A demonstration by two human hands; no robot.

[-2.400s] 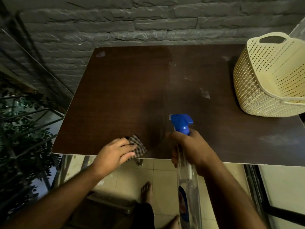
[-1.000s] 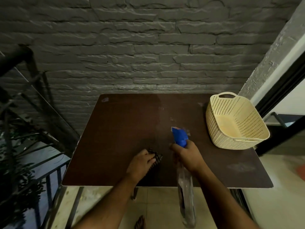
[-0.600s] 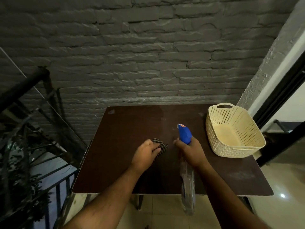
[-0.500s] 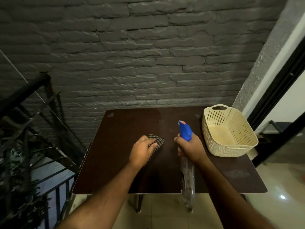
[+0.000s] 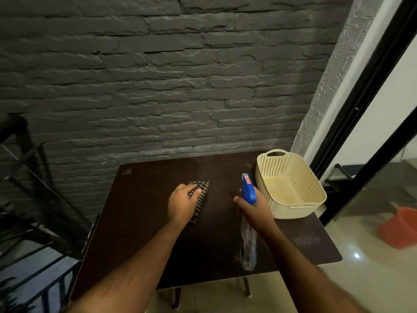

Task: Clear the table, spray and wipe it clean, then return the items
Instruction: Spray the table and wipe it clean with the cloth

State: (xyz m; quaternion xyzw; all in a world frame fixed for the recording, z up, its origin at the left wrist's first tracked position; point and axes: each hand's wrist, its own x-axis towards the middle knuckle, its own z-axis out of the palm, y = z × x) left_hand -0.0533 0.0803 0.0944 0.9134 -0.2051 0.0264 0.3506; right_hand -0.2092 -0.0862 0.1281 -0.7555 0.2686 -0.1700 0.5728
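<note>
Grey brick wall (image 5: 158,86), orange bucket (image 5: 400,230), black railing (image 5: 27,199).

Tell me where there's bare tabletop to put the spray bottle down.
Bare room: the dark brown wooden table left of the left hand and its checked cloth, and the near right corner below the cream perforated plastic basket. Crowded: between the basket and the right hand holding the blue-topped clear spray bottle.
</note>
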